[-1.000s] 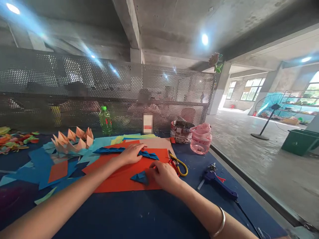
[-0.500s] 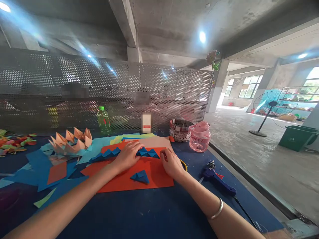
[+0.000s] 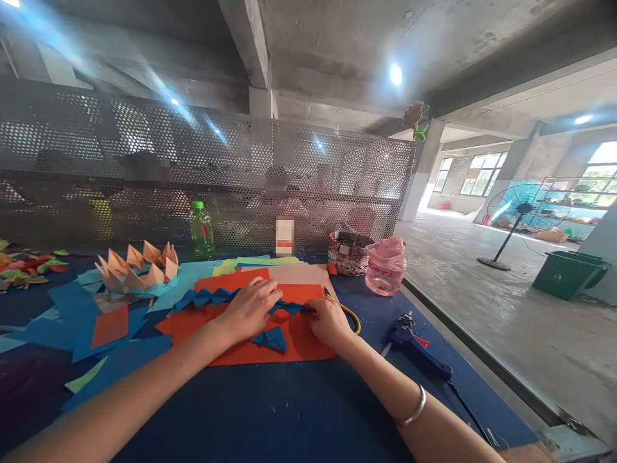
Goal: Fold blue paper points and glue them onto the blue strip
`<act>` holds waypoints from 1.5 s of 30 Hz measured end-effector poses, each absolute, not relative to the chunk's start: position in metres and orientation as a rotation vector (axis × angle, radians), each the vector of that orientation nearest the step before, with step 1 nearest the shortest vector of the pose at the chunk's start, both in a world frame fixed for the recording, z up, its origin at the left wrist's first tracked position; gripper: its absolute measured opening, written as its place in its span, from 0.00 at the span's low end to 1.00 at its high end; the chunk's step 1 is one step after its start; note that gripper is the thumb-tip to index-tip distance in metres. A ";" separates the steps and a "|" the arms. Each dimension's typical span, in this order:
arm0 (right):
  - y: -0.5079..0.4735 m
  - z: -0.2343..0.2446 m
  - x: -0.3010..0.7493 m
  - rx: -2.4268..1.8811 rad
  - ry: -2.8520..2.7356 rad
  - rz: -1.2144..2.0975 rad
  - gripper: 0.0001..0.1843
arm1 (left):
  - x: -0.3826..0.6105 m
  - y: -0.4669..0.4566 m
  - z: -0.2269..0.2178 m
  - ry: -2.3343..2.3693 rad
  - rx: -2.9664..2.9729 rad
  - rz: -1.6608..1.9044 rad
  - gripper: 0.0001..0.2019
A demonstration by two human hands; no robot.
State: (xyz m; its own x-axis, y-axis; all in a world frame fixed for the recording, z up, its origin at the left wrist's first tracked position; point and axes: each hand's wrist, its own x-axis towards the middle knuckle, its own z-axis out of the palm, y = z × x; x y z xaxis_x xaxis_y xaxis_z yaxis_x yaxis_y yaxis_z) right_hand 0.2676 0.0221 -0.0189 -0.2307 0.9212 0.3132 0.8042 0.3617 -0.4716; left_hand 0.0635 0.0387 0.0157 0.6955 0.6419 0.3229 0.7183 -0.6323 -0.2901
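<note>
A strip of blue folded paper [image 3: 205, 297] with zigzag points lies across orange sheets [image 3: 306, 347]. My left hand [image 3: 253, 305] rests over its middle, fingers bent and close together around it. The strip's right end is pinched in the fingers of my right hand [image 3: 330, 321]. One separate blue folded paper piece [image 3: 271, 339] lies on the orange paper below my left hand. Just beyond my right hand are yellow-handled scissors [image 3: 355, 316], partly hidden by it.
To the left stand a ring of peach folded paper points [image 3: 137, 267] and loose blue sheets [image 3: 80, 321]. A green bottle [image 3: 201, 228], a patterned round container [image 3: 349, 252] and a pink jug [image 3: 385, 267] stand at the back. A blue glue gun [image 3: 419, 347] lies right, its cord trailing.
My right hand has closed on the strip's right end and shifted slightly left. Between my hands, the strip has tilted and looks narrower. More of the scissors shows. My left hand moved slightly.
</note>
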 end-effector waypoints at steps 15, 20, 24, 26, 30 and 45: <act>0.016 -0.022 0.260 -1.382 -2.061 0.386 0.10 | 0.069 0.024 0.026 -1.426 -2.876 -0.224 0.13; 0.019 -0.027 0.260 -1.336 -2.049 0.395 0.09 | 0.070 0.026 0.023 -1.480 -2.886 -0.169 0.11; 0.020 -0.030 0.260 -1.303 -2.027 0.408 0.08 | 0.070 0.027 0.020 -1.424 -2.866 -0.191 0.09; 0.019 -0.030 0.260 -1.272 -2.001 0.409 0.12 | 0.069 0.027 0.020 -1.409 -2.862 -0.196 0.08; 0.016 -0.025 0.258 -1.164 -1.880 0.384 0.14 | 0.066 0.026 0.021 -1.414 -2.866 -0.202 0.08; 0.008 -0.015 0.253 -1.215 -1.886 0.557 0.08 | 0.065 0.023 0.022 -1.349 -2.868 -0.261 0.14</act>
State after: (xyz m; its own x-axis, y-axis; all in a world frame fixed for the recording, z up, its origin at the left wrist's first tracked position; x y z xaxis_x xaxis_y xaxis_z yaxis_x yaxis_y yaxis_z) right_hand 0.2531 0.0075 -0.0153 -0.2124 0.8960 0.3900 0.5408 0.4402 -0.7168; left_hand 0.0646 0.0230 0.0225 0.6268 0.7680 0.1316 0.7616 -0.6395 0.1045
